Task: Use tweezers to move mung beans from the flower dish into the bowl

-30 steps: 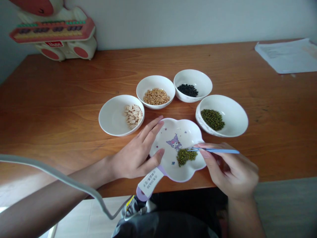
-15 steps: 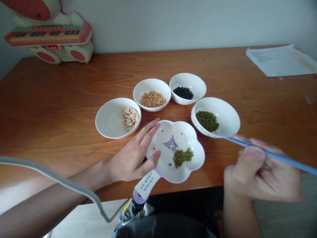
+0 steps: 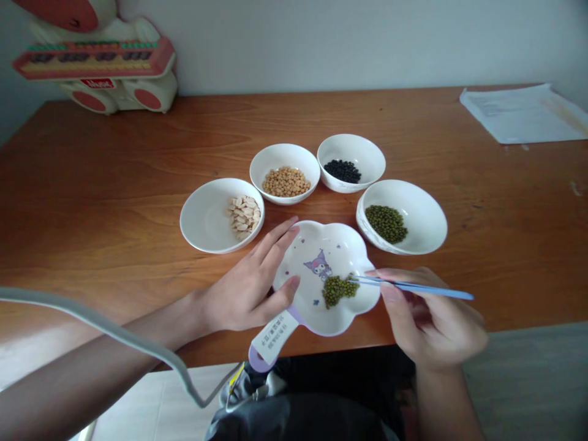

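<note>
A white flower-shaped dish (image 3: 342, 245) with a cartoon print and a lilac handle sits at the table's near edge, holding a small heap of green mung beans (image 3: 338, 290). My left hand (image 3: 250, 285) rests against the dish's left rim, fingers stretched out and thumb on the rim. My right hand (image 3: 432, 321) pinches blue tweezers (image 3: 413, 286), whose tips reach the bean heap. A white bowl of green mung beans (image 3: 425, 211) stands just right of the dish.
Three more white bowls stand behind the dish: pale seeds (image 3: 206, 214), yellow soybeans (image 3: 285, 160), black beans (image 3: 351, 150). A red-and-white toy (image 3: 96, 67) sits at the back left, papers (image 3: 523, 113) at the back right. A grey cable (image 3: 114, 331) crosses my left arm.
My right hand went with the tweezers to the green bean bowl on the right, then came back; the tips are at the heap in the flower dish again. My left hand stayed put.
</note>
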The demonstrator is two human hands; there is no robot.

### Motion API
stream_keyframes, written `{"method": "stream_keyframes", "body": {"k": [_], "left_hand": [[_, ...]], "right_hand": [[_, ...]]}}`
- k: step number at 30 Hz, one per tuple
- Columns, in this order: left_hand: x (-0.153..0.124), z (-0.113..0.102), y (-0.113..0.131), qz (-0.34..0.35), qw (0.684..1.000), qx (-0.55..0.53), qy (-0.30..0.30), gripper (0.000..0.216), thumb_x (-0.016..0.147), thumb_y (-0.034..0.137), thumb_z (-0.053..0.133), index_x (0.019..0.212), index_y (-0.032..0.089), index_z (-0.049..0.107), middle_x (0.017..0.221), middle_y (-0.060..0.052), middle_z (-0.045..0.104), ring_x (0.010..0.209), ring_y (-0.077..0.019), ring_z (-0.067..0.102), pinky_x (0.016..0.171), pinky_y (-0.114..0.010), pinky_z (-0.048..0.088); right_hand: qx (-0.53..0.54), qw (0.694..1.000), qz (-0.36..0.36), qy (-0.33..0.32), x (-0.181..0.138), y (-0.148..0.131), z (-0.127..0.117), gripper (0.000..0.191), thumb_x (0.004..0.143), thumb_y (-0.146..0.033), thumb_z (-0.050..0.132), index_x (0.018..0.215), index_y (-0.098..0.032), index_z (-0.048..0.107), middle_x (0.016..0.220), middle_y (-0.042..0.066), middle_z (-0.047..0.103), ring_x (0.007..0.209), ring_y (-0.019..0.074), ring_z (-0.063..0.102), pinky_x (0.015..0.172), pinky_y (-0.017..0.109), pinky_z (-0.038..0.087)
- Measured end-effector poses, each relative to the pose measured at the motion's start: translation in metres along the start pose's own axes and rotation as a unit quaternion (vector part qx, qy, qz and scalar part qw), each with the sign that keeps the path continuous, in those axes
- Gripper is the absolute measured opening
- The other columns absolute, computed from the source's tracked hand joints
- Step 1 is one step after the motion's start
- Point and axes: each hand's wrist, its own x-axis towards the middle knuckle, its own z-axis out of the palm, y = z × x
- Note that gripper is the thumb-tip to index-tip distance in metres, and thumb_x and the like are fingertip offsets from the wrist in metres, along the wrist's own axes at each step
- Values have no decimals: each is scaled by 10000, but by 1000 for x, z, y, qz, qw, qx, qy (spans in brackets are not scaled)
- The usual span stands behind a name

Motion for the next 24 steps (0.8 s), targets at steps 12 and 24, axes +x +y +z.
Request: {"method": "stream_keyframes", "body": {"k": [12,24], "left_hand": [[0,0,0,-4,1000,-8,-2,798,1103,279,566,1764,196,126,1806,-262,246,1692,-429,300,1352,-682,380],[0,0,0,-1,1000,-13,-1,812,1094,267,576,1767,212,123,1809,-249,252,1686,-436,311,1342,-693,388]], "right_hand": [[-40,997,-15,-62,8,3,4,237,949,-100,774,1110,-274,787,1036,19,870,811,207,834,766,323,697],[-50,997,-20,-62,11,1,5,262,955,-100,766,1140,-285,787,1026,18,869,810,212,830,764,344,696]]}}
